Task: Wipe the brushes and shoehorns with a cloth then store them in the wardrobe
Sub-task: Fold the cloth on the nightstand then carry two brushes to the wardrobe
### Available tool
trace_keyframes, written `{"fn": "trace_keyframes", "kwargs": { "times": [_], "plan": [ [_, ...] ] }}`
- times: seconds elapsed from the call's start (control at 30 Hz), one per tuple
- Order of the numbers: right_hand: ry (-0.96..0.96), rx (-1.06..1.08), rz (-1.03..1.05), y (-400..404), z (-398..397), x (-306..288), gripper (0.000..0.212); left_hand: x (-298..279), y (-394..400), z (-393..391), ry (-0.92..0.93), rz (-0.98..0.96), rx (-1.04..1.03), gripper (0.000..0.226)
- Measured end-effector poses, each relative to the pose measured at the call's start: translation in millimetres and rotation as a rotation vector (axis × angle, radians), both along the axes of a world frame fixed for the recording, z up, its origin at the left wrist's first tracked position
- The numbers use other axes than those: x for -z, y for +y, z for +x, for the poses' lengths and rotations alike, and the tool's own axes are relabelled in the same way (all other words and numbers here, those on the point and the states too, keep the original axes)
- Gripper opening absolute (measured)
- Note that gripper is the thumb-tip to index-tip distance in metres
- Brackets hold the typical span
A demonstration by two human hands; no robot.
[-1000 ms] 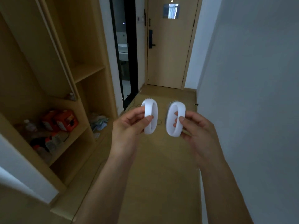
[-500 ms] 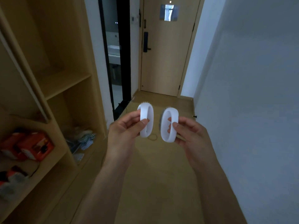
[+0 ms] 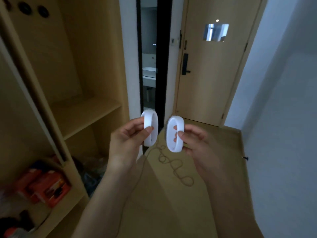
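While both arms reach up from the bottom edge toward the middle of the frame, each hand holds one white oval brush upright. The left hand (image 3: 127, 140) pinches the left brush (image 3: 151, 130) by its loop, thumb on the near side and fingers curled behind, so this grip is closed round the rim. The right hand (image 3: 197, 141) pinches the right brush (image 3: 175, 133) the same way, thumb on the near rim, with fingertips (image 3: 175, 127) showing through the open loop. The two brushes stand side by side just left of centre, near each other but apart, in the air above the floor. Bristles are hard to make out; only a dark fringe shows at the left edge of the right brush.

Along the left side of the frame stands the open wardrobe (image 3: 96, 54) of pale wood, with a bare shelf (image 3: 85, 112) at mid-height. At lower left, blurred orange boxes (image 3: 46, 186) sit on a lower shelf. A thin cord (image 3: 173, 167) lies in loops on the wooden floor (image 3: 171, 212) below the hands. Upper centre holds a dark doorway (image 3: 149, 57) with a pale basin inside, and to its right a closed wooden door (image 3: 209, 74) with a black handle. A white wall (image 3: 283, 117) fills the right side.
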State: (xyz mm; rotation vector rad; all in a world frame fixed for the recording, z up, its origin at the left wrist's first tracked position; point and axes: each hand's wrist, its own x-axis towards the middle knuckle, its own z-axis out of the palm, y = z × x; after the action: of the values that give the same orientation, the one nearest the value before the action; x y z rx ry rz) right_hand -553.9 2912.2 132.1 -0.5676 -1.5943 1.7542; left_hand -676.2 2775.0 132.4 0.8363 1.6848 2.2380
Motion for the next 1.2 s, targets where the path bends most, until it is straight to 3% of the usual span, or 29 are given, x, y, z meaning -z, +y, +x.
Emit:
{"fn": "trace_keyframes", "kwargs": {
  "times": [0.5, 0.87, 1.2],
  "plan": [
    [-0.036, -0.406, 0.088, 172.5, -264.1, -10.6, 0.013, -16.9, 120.1, -201.4, -0.021, -0.068, -0.396, 0.03],
    [-0.057, -0.618, 0.103, 180.8, -430.6, 4.2, 0.015, 1.3, 125.0, -323.6, -0.031, -0.214, -0.636, 0.028],
    [-0.14, -0.68, 0.152, 164.7, -604.3, 1.9, 0.048, 10.3, 104.6, -493.1, -0.095, -0.194, -0.74, 0.016]
  ]
}}
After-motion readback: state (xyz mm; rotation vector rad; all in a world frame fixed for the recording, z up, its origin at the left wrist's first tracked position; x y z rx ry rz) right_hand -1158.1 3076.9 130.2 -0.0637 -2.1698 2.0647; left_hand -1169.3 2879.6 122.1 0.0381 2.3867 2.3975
